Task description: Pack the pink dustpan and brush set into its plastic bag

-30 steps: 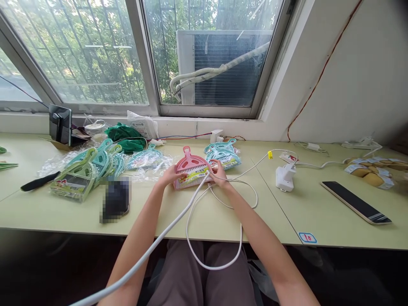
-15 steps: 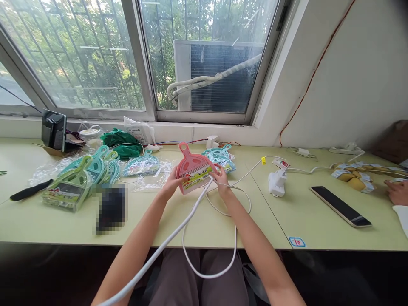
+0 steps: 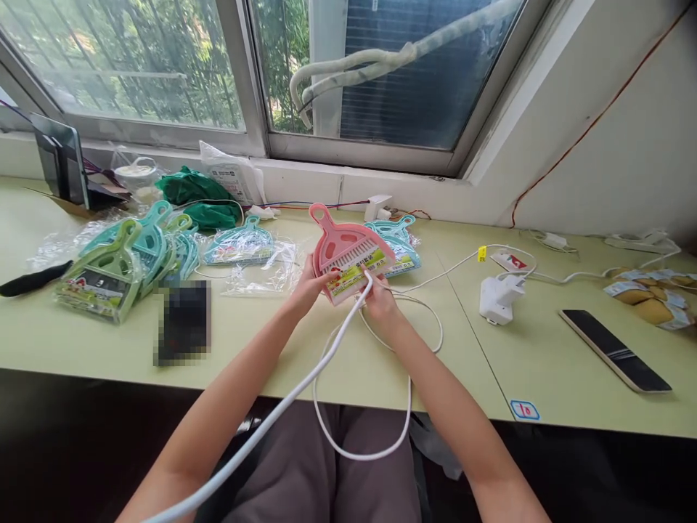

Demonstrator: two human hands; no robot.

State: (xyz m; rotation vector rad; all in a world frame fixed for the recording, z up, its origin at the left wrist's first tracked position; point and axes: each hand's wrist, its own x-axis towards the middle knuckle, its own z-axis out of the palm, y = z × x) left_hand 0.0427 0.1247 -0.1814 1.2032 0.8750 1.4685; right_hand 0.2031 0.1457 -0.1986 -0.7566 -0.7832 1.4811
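Observation:
Both hands hold a pink mini dustpan-and-brush set [image 3: 348,256] with a yellow and green label, lifted off the pale green table and tilted toward me. My left hand [image 3: 308,285] grips its left edge. My right hand [image 3: 380,299] grips its lower right edge. A white cable [image 3: 337,341] runs across the set's front and loops down over my lap. A teal set in plastic wrap [image 3: 396,243] lies just behind the pink one.
Several teal and green sets [image 3: 131,254] in clear wrap lie at the left, with loose wrappers [image 3: 261,272] beside them. A white charger [image 3: 498,298], a phone [image 3: 615,350] and packed yellow items [image 3: 647,298] sit at the right. Green cloth [image 3: 199,196] rests by the window sill.
The pink set has risen off the table and tilted up toward me in both hands. The view has dipped and shifted; the other person's hand at the far right is out of sight.

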